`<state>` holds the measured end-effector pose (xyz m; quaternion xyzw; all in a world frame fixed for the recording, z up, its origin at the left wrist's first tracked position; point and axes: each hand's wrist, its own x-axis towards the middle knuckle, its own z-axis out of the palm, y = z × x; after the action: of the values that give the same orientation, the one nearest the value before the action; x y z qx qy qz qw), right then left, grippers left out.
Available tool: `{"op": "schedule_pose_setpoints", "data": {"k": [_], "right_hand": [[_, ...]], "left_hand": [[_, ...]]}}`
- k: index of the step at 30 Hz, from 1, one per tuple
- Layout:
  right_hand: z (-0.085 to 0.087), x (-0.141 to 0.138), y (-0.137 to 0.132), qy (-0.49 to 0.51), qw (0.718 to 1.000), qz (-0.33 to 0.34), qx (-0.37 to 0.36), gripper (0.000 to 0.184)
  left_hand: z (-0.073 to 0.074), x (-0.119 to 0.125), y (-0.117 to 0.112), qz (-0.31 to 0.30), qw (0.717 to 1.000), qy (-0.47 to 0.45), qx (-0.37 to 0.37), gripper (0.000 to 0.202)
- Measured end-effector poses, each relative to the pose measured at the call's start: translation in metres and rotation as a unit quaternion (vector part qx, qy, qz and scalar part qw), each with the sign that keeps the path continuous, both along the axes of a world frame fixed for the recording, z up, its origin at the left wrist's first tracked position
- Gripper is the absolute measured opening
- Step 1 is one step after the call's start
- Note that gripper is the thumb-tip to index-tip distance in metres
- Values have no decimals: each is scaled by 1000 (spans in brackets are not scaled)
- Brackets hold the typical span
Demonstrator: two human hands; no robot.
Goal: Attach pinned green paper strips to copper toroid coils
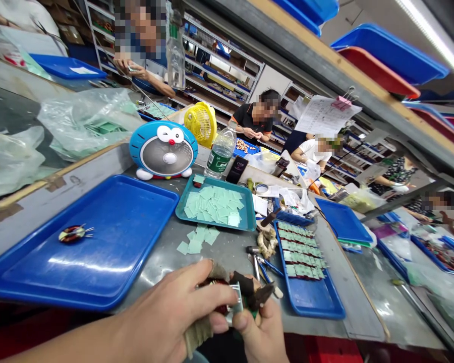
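Observation:
My left hand and my right hand grip a dark red wound toroidal coil at the front edge of the bench. A metal-edged piece and dark strips stick out of it, and my fingers hide much of it. A similar coil lies in a large blue tray to the left. Ahead, a teal tray holds several pale green paper squares. To the right of my hands lie small pliers, and beyond them a blue tray holds rows of green-topped components.
A blue cartoon fan, a yellow fan, a water bottle and a phone stand behind the trays. Plastic bags lie at the left. Several co-workers sit beyond, before shelves of trays.

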<state>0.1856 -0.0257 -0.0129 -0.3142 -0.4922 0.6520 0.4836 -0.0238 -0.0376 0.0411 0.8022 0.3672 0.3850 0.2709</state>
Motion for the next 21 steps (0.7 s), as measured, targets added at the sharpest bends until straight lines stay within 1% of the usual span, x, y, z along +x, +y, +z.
{"op": "schedule_pose_setpoints", "data": {"k": [2, 4, 7, 9, 12, 15, 17, 21], "right_hand": [[0, -4, -3, 1, 999, -34, -8, 43], [-1, -7, -5, -1, 998, -59, -13, 48], [-3, -8, -7, 0, 997, -81, -17, 53], [-5, -5, -6, -2, 997, -73, -15, 52], [-8, 2, -2, -19, 999, -41, -4, 50], [-7, 6, -1, -37, 999, -25, 9, 50], [-5, 4, -1, -41, 998, -34, 15, 50], [-1, -6, -4, -22, 995, -95, 16, 50]], "left_hand": [[5, -1, -1, -12, 998, -9, -56, 17], [9, -2, -3, -21, 995, -3, -94, 17], [9, -2, -5, -28, 995, 7, -100, 17], [5, -1, -5, -19, 997, 13, -77, 16], [-2, 1, -4, 8, 1000, 22, -16, 17], [-4, 2, -3, 21, 999, 20, 29, 15], [-1, 2, -2, 23, 998, 27, 42, 14], [9, 0, -3, 21, 995, 73, 64, 15]]}}
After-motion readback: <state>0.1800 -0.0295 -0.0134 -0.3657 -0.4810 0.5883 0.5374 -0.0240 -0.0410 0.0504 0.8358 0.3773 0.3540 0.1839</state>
